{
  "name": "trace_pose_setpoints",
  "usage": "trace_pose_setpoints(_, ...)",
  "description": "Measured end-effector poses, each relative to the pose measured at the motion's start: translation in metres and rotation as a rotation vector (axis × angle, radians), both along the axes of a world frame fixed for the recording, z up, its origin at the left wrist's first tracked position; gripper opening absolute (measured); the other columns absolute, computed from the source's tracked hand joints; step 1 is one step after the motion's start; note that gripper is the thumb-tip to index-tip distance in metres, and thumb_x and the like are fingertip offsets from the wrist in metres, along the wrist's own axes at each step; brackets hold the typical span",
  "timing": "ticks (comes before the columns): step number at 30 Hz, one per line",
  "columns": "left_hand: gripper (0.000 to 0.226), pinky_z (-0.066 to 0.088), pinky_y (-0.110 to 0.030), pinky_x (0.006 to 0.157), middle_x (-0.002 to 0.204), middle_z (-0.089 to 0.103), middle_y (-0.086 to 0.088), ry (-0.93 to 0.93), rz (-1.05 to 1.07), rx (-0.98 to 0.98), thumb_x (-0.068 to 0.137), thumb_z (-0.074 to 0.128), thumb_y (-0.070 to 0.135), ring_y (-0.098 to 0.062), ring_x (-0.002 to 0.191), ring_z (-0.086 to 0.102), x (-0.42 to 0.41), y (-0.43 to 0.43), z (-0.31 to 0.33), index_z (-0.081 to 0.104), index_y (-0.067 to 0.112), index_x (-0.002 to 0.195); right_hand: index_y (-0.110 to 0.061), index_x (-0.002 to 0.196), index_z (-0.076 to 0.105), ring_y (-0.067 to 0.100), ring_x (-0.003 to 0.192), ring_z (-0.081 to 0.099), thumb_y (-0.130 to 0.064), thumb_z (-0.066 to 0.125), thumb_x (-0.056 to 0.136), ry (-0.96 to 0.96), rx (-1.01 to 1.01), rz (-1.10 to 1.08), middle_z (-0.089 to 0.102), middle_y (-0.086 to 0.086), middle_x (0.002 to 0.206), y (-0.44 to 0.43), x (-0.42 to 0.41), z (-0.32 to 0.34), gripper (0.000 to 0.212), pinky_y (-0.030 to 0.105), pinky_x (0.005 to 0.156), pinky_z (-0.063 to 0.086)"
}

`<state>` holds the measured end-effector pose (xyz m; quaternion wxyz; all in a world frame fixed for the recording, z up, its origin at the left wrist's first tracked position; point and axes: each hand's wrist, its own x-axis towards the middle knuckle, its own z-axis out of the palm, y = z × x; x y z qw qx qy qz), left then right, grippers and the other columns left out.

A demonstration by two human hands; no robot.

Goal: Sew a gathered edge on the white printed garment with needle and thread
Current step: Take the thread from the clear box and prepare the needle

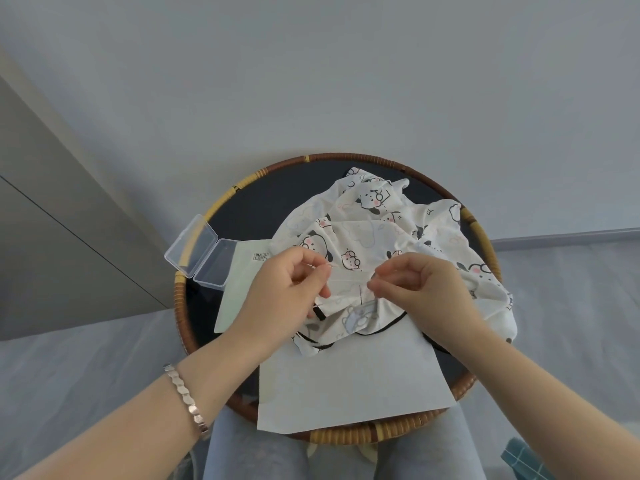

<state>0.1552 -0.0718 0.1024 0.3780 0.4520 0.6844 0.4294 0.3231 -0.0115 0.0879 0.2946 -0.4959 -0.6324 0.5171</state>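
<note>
Two grips pinch: left hand [287, 289] on a thin metal needle [331, 267], right hand [422, 285] just beside it on the white cartoon-printed garment [363, 223], risking a prick if it slips.

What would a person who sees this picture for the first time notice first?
The white printed garment with cartoon dogs, heaped on the round rattan tray, draws the eye. Over its near edge the left hand pinches what looks like a needle, and the right hand pinches the cloth. An open clear box sits on the tray's left rim.
</note>
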Motion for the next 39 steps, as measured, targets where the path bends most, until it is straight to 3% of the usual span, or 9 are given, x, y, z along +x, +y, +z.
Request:
trace_pose_setpoints(5,0.007,0.038,-0.006,0.05,0.065,0.064,0.007,0.177,-0.044,0.009,0.091,0.055,0.018,0.004,0.048,0.051,-0.003,-0.001,-0.005,0.059,0.02,0.086,-0.029,0.078,0.064,0.002,0.069,0.067,-0.013,0.073,0.078,-0.081,0.1,0.044,0.072,-0.014,0.071,0.001,0.002,0.007,0.018,0.009,0.068,0.05)
trace_pose_setpoints(7,0.008,0.039,-0.01,0.046,0.067,0.063,0.006,0.07,0.014,-0.026,0.092,0.053,0.016,0.001,0.046,0.05,-0.001,0.0,-0.006,0.058,0.018,0.086,-0.023,0.081,0.066,0.003,0.069,0.067,-0.007,0.07,0.079,0.042,0.036,0.046,0.072,-0.008,0.071,0.0,0.0,0.01,0.017,0.01,0.067,0.05)
trace_pose_setpoints(11,0.009,0.043,-0.02,0.043,0.067,0.062,0.001,-0.277,0.206,-0.157,0.092,0.053,0.013,-0.008,0.045,0.051,0.004,0.002,-0.008,0.06,0.014,0.086,-0.012,0.084,0.063,0.014,0.074,0.066,0.007,0.051,0.087,0.403,-0.301,0.054,0.068,0.003,0.067,-0.002,-0.003,0.015,0.022,0.024,0.08,0.053)
trace_pose_setpoints(15,0.009,0.05,-0.022,0.047,0.067,0.062,-0.001,-0.362,0.241,-0.153,0.093,0.051,0.012,-0.009,0.052,0.06,0.006,0.001,-0.008,0.058,0.014,0.087,-0.009,0.081,0.061,0.015,0.055,0.055,0.009,0.042,0.087,0.592,-0.486,0.057,0.051,0.007,0.063,0.0,-0.006,0.017,0.027,0.026,0.065,0.05)
trace_pose_setpoints(20,0.01,0.056,-0.03,0.07,0.072,0.068,-0.003,-0.308,0.287,-0.099,0.094,0.048,0.013,-0.012,0.072,0.067,0.004,0.002,-0.009,0.057,0.015,0.089,-0.013,0.082,0.065,0.011,0.054,0.047,-0.001,0.058,0.078,0.426,-0.33,0.142,0.053,-0.001,0.06,-0.001,-0.004,0.015,0.015,0.021,0.064,0.049)
trace_pose_setpoints(27,0.008,0.054,-0.019,0.055,0.082,0.07,0.002,-0.266,0.311,-0.044,0.095,0.044,0.012,-0.008,0.066,0.066,0.0,0.007,-0.005,0.052,0.014,0.094,-0.021,0.085,0.062,0.006,0.057,0.057,-0.005,0.05,0.09,0.009,-0.073,0.208,0.063,-0.008,0.06,-0.016,-0.005,0.006,0.021,0.02,0.062,0.051)
trace_pose_setpoints(32,0.01,0.053,-0.017,0.055,0.073,0.071,0.01,-0.254,0.178,0.047,0.098,0.04,0.015,-0.006,0.063,0.065,0.0,0.002,-0.002,0.05,0.014,0.095,-0.016,0.089,0.062,0.011,0.073,0.061,-0.007,0.052,0.09,0.0,-0.337,0.094,0.065,0.004,0.083,-0.016,-0.006,-0.006,0.014,0.026,0.07,0.054)
trace_pose_setpoints(35,0.011,0.053,-0.018,0.057,0.073,0.072,0.006,-0.225,0.075,0.061,0.098,0.04,0.015,-0.007,0.063,0.065,-0.001,0.0,0.002,0.049,0.016,0.092,-0.022,0.086,0.063,0.006,0.063,0.05,-0.012,0.053,0.089,-0.13,-0.221,-0.018,0.061,-0.006,0.076,-0.009,-0.01,-0.009,0.015,0.019,0.061,0.042)
trace_pose_setpoints(39,0.014,0.051,-0.02,0.056,0.061,0.064,0.001,-0.228,-0.036,0.049,0.098,0.038,0.012,-0.007,0.056,0.058,-0.007,0.001,0.012,0.049,0.014,0.089,-0.02,0.082,0.064,0.006,0.064,0.052,-0.01,0.053,0.087,-0.028,-0.191,-0.134,0.061,-0.005,0.076,0.007,-0.015,-0.004,0.016,0.017,0.061,0.041)
